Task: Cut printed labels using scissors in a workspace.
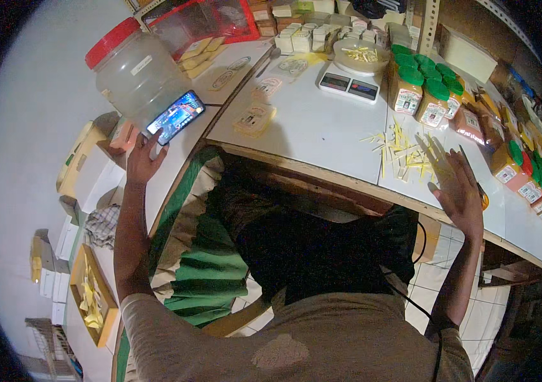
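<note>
At the left, a smartphone (175, 117) with a lit screen leans against a big clear plastic jar (142, 71) with a red lid. My left hand (144, 160) touches its lower end with a fingertip and grips nothing. On the right, my right hand (457, 196) is spread flat over the white table (328, 133), with blur around the fingers. Beside those fingers lies a heap of thin pale-yellow strips (407, 153). A tool with an orange handle (484, 196) and a dark blade, partly hidden by this hand, lies along its outer side.
A digital kitchen scale (349, 87) carries a bowl (361, 52) of strips. Green-lidded jars (409, 88) and filled packets (469, 122) line the right side. Printed labels (254, 119) lie on the table. A wooden tray (92, 296) sits far left, near a checked cloth (101, 224).
</note>
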`<state>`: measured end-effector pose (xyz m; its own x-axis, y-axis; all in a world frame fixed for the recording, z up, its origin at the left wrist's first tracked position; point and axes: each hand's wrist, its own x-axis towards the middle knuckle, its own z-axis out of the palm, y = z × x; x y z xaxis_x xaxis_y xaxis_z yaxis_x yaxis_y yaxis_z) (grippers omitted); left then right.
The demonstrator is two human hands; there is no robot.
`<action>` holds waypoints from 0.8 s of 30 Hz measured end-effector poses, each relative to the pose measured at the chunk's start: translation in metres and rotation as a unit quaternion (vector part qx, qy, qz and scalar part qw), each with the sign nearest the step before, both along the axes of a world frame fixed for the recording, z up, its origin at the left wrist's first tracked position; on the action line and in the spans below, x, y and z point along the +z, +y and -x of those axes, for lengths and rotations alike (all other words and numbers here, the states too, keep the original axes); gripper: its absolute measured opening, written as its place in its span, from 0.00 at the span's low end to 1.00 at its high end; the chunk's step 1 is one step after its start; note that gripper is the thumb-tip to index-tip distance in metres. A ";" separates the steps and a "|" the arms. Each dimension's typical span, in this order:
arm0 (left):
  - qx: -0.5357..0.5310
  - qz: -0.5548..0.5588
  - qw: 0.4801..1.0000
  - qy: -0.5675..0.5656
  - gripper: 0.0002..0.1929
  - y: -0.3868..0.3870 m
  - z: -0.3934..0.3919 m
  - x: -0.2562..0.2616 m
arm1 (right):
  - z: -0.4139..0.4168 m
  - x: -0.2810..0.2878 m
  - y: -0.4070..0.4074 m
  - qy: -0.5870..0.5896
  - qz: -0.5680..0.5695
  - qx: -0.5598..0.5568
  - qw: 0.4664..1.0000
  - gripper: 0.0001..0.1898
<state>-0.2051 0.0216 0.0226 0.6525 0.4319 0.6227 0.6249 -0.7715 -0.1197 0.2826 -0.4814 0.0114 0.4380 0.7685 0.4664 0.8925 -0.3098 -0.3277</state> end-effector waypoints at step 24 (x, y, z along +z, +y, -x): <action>0.009 -0.052 0.998 0.040 0.26 0.002 -0.016 0.018 | -0.001 -0.001 0.002 -0.019 -0.003 0.003 1.000 0.34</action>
<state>-0.1891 0.0240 0.0409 0.6947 0.3793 0.6112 0.6236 -0.7410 -0.2489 0.2832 -0.4795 0.0105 0.4148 0.7681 0.4878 0.9064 -0.3015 -0.2959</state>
